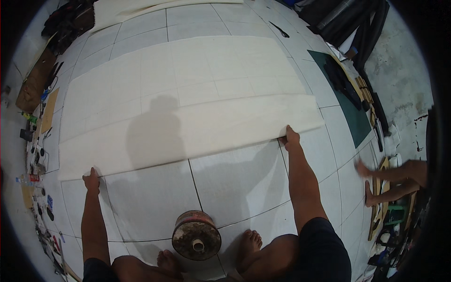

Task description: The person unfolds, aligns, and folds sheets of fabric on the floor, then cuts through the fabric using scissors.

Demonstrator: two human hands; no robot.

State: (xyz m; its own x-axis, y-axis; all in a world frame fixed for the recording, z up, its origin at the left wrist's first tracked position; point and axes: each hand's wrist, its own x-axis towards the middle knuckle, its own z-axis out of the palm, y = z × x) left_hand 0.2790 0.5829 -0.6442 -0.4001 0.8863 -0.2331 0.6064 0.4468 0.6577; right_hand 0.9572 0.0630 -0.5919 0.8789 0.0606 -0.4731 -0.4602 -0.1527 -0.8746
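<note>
Apparently lining up a folded cream cloth, spread over the tiled floor across the centre of the frame. Grasping the near edge with the left hand, close to the lower-left corner, and with the right hand, just in from the right-hand corner. Probably calls for pulling evenly at both ends to keep the fold straight. For drawing back, has tile showing between that edge and the round drum at lower centre; rightward, only a strip of tile before the green mat.
</note>
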